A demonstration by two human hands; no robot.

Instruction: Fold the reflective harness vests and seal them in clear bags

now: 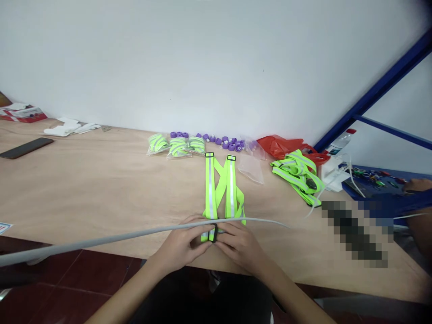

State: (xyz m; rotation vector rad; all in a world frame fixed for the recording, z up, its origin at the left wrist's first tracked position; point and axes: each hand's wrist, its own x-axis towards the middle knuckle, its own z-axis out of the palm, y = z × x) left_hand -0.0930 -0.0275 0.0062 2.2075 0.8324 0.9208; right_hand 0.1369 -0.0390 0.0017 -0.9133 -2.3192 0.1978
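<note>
A neon-yellow reflective strap vest [221,189] lies stretched out on the wooden table [101,189], with silver stripes and black buckles at its far ends. My left hand [184,245] and my right hand [238,243] meet at its near end by the table's front edge. Both pinch the straps around a small black buckle [213,234] between their fingertips. A grey cable [111,236] runs across in front of my hands.
Three bagged folded vests [177,145] and several purple rollers [224,141] line the wall. A loose vest pile [299,173], red bag [280,145], empty clear bag [251,168], phone [27,147] and papers [69,127] lie about. Another person's hand [418,185] is at right.
</note>
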